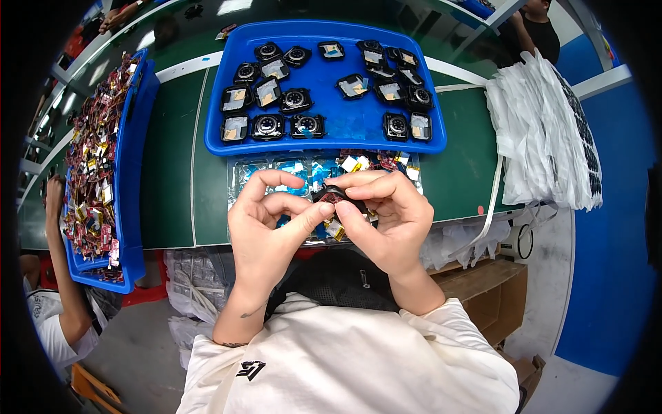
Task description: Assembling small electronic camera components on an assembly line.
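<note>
Between my hands, above the near edge of the green table, is a small black smartwatch case (pixel 336 195) with reddish flex-circuit parts showing in it. My right hand (pixel 386 214) grips its right side with thumb and fingers. Against its left side my left hand (pixel 265 219) presses with the thumb and a curled finger, the index finger lifted off. Fingers partly hide the case. Just beneath lies a clear plastic tray (pixel 238 165) with blue-filmed pieces and several small circuit parts (pixel 355 164) with white and yellow pieces.
Beyond my hands, a blue tray (pixel 324 143) bears many black watch cases (pixel 296 100). Left stands another blue bin (pixel 131 228), heaped with reddish circuit parts (pixel 93 165). White sheets (pixel 531 131) are stacked right, above a cardboard box (pixel 493 297). A co-worker's arm (pixel 65 276) reaches in at left.
</note>
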Demonstrator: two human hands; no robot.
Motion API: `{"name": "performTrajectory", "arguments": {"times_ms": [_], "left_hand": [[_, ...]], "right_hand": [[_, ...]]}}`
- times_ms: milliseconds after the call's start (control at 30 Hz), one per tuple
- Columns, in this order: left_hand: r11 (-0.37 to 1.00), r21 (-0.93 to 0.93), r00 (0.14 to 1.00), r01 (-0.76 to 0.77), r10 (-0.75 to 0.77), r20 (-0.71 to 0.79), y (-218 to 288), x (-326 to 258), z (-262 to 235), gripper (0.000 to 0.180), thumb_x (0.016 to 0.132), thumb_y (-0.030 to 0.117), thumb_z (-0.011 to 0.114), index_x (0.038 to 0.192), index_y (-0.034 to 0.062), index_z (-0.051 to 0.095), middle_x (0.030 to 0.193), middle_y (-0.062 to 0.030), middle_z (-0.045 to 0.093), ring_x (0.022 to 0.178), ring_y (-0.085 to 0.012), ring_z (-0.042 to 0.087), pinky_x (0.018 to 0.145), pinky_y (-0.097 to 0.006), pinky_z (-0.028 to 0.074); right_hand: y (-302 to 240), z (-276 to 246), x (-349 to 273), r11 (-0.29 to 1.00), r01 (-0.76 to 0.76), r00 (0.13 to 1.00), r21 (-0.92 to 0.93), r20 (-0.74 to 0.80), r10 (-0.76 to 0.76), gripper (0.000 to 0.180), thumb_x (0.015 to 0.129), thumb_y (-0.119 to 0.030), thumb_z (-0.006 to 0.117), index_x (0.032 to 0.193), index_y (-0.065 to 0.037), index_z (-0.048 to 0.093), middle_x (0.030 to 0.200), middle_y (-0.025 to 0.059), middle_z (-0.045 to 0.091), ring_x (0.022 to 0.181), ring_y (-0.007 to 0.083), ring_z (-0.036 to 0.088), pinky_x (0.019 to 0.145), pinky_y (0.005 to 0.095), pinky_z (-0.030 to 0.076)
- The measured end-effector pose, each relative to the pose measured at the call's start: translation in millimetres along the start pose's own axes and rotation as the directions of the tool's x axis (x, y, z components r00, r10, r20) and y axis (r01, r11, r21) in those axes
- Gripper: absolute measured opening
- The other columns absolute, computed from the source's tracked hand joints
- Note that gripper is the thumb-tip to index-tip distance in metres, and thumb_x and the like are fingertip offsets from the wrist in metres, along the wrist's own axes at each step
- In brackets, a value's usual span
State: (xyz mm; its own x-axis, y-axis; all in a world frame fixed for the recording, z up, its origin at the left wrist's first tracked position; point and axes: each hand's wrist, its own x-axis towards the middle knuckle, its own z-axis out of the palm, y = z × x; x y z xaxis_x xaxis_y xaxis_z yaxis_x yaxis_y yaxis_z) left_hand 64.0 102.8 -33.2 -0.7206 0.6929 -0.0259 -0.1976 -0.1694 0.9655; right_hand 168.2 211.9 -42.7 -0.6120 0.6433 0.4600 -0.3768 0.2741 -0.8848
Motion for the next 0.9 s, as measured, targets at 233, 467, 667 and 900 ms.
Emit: {"name": "performTrajectory", "arguments": {"times_ms": [233, 467, 667, 900], "left_hand": [[0.990, 0.137, 0.994, -0.014, -0.001, 0.107, -0.3, 2.0, -7.9, 0.021, 0.075, 0.007, 0.079, 0.082, -0.0015, 0.061, 0.071, -0.0019, 0.063, 0.059, -0.0029, 0.053, 0.055, -0.016, 0.041], [1.000, -0.017, 0.979, 0.000, 0.004, 0.204, 7.7, -0.4, -11.2, 0.017, 0.079, 0.004, 0.072, 0.088, -0.0017, 0.058, 0.074, -0.0037, 0.063, 0.064, -0.0055, 0.057, 0.061, -0.019, 0.045], [0.972, 0.106, 0.970, -0.212, 0.222, -0.099, 8.6, 12.1, -42.8, 0.018, 0.095, 0.013, 0.053, 0.093, -0.0028, 0.061, 0.064, -0.0036, 0.060, 0.059, -0.0055, 0.054, 0.054, -0.018, 0.035], [0.944, 0.266, 0.860, -0.194, 0.294, -0.417, -7.7, 20.2, -97.7, 0.031, 0.098, 0.020, 0.049, 0.100, -0.0054, 0.067, 0.062, -0.0021, 0.061, 0.055, -0.0018, 0.038, 0.052, -0.018, 0.030]], "right_hand": [[-8.9, -20.5, 13.9, 0.979, -0.064, 0.966, -0.192, 0.233, 0.109, 0.024, 0.077, -0.001, 0.072, 0.101, 0.001, 0.068, 0.088, 0.0095, 0.068, 0.074, 0.0116, 0.064, 0.064, 0.0233, 0.050], [-46.3, -28.9, 47.1, 0.960, -0.190, 0.878, -0.205, 0.402, 0.259, 0.019, 0.080, -0.001, 0.069, 0.099, 0.002, 0.068, 0.091, 0.0106, 0.068, 0.082, 0.0152, 0.066, 0.071, 0.0256, 0.054], [-12.9, -41.9, 163.2, 0.957, -0.266, 0.885, -0.117, 0.364, 0.291, 0.013, 0.083, -0.003, 0.063, 0.095, 0.002, 0.061, 0.087, 0.0097, 0.067, 0.077, 0.0134, 0.064, 0.070, 0.0241, 0.049], [85.3, -79.8, 303.4, 0.838, -0.316, 0.947, -0.445, -0.092, 0.308, 0.015, 0.070, -0.012, 0.074, 0.080, -0.001, 0.071, 0.070, 0.0037, 0.066, 0.061, 0.0094, 0.058, 0.054, 0.0235, 0.043]]}}
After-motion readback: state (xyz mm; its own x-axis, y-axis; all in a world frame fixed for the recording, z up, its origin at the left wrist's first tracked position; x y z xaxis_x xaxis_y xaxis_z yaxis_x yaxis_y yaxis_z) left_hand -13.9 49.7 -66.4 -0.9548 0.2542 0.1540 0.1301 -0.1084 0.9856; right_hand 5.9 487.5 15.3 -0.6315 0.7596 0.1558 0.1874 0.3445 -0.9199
